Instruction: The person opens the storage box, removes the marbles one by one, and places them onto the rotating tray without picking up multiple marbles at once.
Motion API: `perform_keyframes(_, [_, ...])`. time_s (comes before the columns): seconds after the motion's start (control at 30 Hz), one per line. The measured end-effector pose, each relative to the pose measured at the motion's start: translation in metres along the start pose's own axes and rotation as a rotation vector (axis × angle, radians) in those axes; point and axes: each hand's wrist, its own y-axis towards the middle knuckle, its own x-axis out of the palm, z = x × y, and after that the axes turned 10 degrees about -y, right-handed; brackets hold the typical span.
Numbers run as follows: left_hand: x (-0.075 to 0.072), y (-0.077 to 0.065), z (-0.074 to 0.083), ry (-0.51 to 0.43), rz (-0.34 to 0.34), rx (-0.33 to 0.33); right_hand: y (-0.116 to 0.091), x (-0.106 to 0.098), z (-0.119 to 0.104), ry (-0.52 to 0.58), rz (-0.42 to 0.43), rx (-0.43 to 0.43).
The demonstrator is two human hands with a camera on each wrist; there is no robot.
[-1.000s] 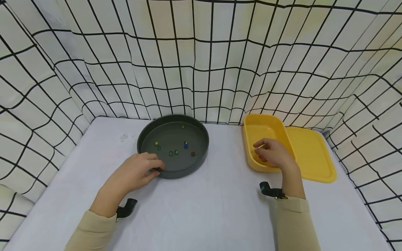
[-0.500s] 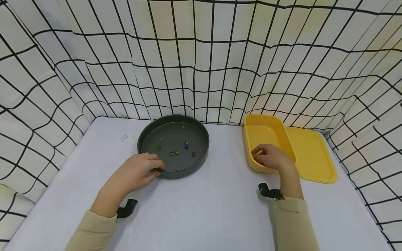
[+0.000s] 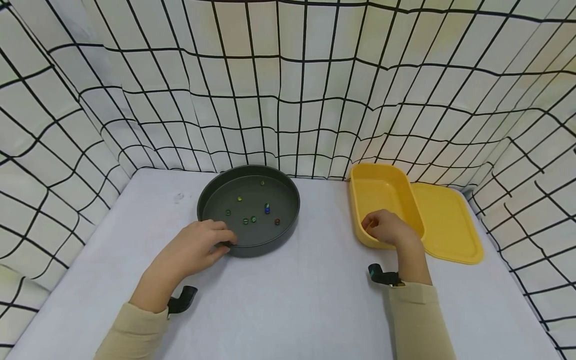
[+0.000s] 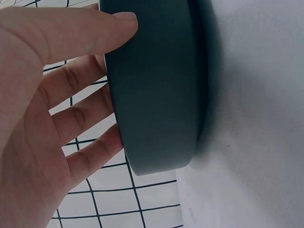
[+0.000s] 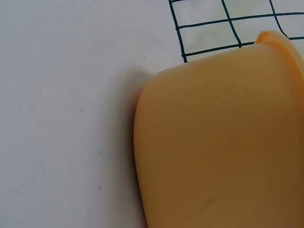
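Note:
My left hand grips the near-left rim of a round dark grey pan. In the left wrist view its thumb presses the pan's outer wall, and the other fingers go over the rim. Several small glass marbles lie spread on the pan's floor, among them a yellow-green marble, a blue marble and a reddish marble. My right hand reaches down into the near end of a yellow box. Its fingertips are hidden, and I cannot tell whether they hold anything.
A flat yellow lid lies right beside the box. Both containers stand at the back of a white-covered table, close to the black grid netting that closes off the back and sides.
My right hand has lowered deeper into the yellow box, its fingers drawing together. The yellow-green marble has rolled rightward across the pan. My left hand stays on the pan's rim.

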Motion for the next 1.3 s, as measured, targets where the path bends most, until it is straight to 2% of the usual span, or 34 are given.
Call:
perform_keyframes(0.33, [-0.001,0.000,0.002,-0.002,-0.001,-0.006,0.001,0.000,0.000,-0.033,0.054,0.011])
perform_keyframes(0.5, [-0.001,-0.001,0.002,0.000,0.002,-0.002,-0.001,-0.002,-0.001,0.009,0.090,0.028])
perform_keyframes(1.0, [-0.001,0.001,0.001,0.009,-0.006,-0.003,-0.010,-0.015,-0.018,0.252,0.267,-0.015])
perform_keyframes(1.13, [-0.001,0.001,0.002,0.004,-0.003,-0.002,-0.010,-0.015,-0.019,0.333,0.284,-0.051])
perform_keyframes(1.3, [-0.001,0.001,0.002,0.000,0.001,0.006,-0.008,-0.015,-0.022,0.479,0.265,-0.121])
